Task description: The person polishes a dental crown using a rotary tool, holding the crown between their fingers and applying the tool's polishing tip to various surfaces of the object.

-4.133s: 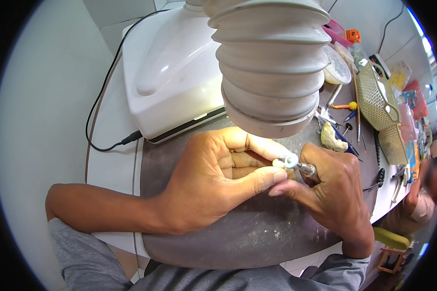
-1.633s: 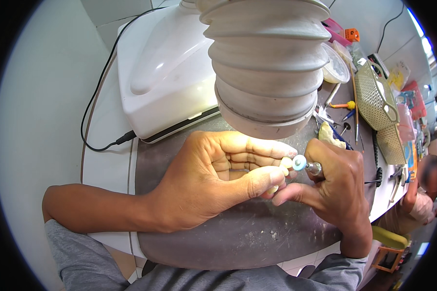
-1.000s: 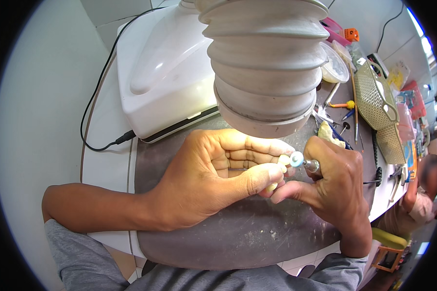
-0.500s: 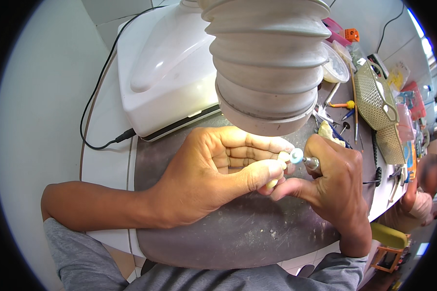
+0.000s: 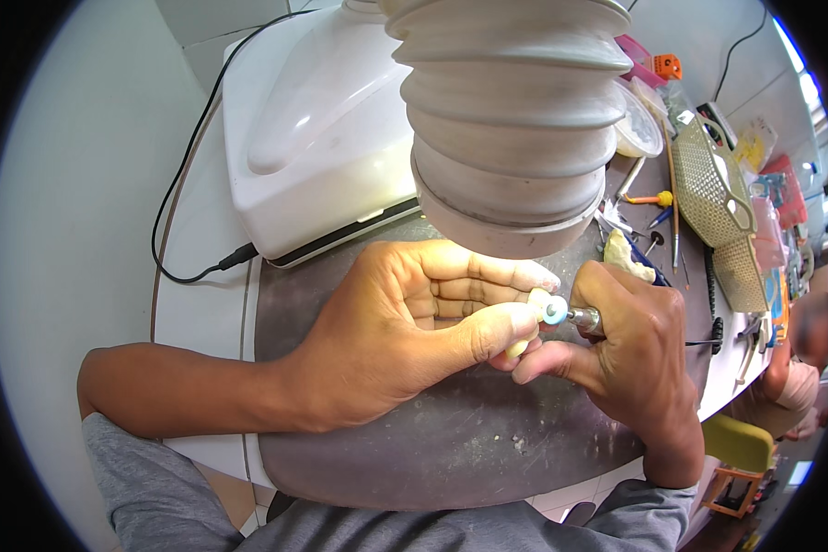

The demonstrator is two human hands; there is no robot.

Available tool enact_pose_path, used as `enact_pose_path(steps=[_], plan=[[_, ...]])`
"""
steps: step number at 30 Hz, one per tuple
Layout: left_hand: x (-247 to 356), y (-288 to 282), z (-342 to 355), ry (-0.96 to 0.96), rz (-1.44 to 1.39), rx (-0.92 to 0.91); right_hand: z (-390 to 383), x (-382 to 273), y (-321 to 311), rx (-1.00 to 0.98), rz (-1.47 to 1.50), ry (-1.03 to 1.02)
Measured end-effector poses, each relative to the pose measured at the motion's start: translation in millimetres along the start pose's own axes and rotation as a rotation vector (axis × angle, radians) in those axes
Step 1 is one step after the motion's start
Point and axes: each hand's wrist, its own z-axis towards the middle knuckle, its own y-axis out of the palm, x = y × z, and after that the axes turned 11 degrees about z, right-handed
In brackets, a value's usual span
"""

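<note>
My left hand [image 5: 400, 322] pinches a small cream-coloured, tooth-like dental piece [image 5: 517, 349] between thumb and fingers, and most of it is hidden by them. My right hand [image 5: 639, 345] is closed round a metal rotary handpiece [image 5: 587, 321], its thumb stretched toward my left fingertips. On the handpiece's tip sits a pale blue grinding wheel [image 5: 554, 310]. The wheel meets or nearly meets the upper end of the dental piece, beside my left thumb tip. Both hands are above the grey worktop [image 5: 414, 460], under bright light.
A wide ribbed white hose [image 5: 515, 129] hangs just above my hands. Behind my left hand stands a white machine [image 5: 317, 138] with a black cable [image 5: 170, 202]. A cream plaster piece [image 5: 624, 253], small tools and a woven basket [image 5: 708, 184] lie right. Another person [image 5: 777, 386] sits far right.
The grinding wheel has shifted slightly left and down, and its flat face shows more. My right hand has tilted a little with it, while my left hand is nearly still.
</note>
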Motion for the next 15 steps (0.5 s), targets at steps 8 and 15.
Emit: enact_pose_path(steps=[8, 15], plan=[[-0.1, 0.3, 0.5, 0.001, -0.04, 0.0, 0.1, 1.6, 0.0, 0.003, -0.016, 0.008], [-0.5, 0.4, 0.1, 0.006, -0.039, 0.005, 1.1, 1.0, -1.5, -0.003, -0.015, 0.018]])
